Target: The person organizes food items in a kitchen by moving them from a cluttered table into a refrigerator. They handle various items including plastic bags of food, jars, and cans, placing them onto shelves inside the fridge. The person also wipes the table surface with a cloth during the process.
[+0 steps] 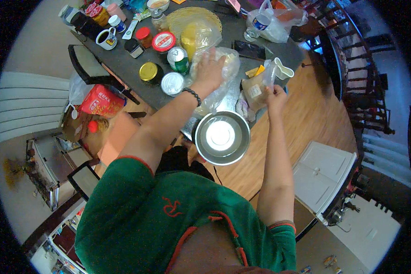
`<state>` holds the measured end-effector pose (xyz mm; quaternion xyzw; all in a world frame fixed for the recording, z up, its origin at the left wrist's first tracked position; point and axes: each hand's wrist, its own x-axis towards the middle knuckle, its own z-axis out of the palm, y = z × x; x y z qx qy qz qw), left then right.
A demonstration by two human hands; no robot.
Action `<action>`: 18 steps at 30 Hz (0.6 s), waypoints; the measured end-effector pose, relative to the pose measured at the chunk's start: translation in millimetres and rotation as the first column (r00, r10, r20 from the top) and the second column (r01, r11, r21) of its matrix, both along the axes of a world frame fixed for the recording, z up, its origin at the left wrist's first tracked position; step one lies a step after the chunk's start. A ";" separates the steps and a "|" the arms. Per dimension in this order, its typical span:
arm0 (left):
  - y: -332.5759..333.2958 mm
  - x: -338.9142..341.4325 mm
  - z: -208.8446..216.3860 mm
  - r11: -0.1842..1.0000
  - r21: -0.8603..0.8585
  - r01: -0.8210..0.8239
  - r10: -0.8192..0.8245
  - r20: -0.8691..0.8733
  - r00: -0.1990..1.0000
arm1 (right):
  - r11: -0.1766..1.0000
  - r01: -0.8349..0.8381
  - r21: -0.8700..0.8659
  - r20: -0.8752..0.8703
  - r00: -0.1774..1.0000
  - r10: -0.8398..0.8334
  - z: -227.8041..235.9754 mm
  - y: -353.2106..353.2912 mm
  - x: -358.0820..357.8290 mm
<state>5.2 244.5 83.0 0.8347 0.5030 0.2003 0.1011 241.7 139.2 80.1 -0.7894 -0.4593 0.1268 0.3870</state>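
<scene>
My left hand [209, 72] lies over a clear plastic bag [230, 64] with pale contents, its fingers stretched out on top. Farther right, my right hand [276, 97] pinches the edge of a clear bag [255, 91] that holds something light brown and bears a small white label. A round steel bowl [200, 145] stands at the near table edge, below and between my hands; a bright reflection fills its bottom. Beside the brown bag is a crumpled bag [245, 108], its contents unclear. A white scoop-like object [283, 71] sits just beyond my right hand.
Left of my left hand stand a silver-topped can [172, 84], a green can [178, 60], a gold-lidded jar [150, 73] and a red-lidded jar [164, 42]. Farther off are a woven mat [210, 17], a dark phone-like slab [249, 50] and a white plastic bag [278, 29].
</scene>
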 end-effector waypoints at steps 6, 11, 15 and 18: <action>36.2 -17.5 -3.7 0.922 -0.381 0.065 -0.034 0.087 0.996 | 0.921 0.226 0.318 -0.350 0.931 -0.107 19.8 -14.4 1.4; 38.2 -16.3 -7.4 0.969 -0.196 0.152 -0.099 0.258 0.961 | 0.861 0.363 0.356 -0.472 0.865 -0.169 36.2 -33.8 6.9; 49.1 -20.4 -17.2 0.963 -0.207 0.173 -0.158 0.086 0.984 | 0.891 0.306 0.335 -0.432 0.890 -0.144 34.1 -40.1 6.7; 58.1 -24.2 -11.8 0.882 -0.423 0.206 -0.099 0.261 0.960 | 0.934 0.200 0.295 -0.275 0.954 -0.117 19.9 -32.4 11.5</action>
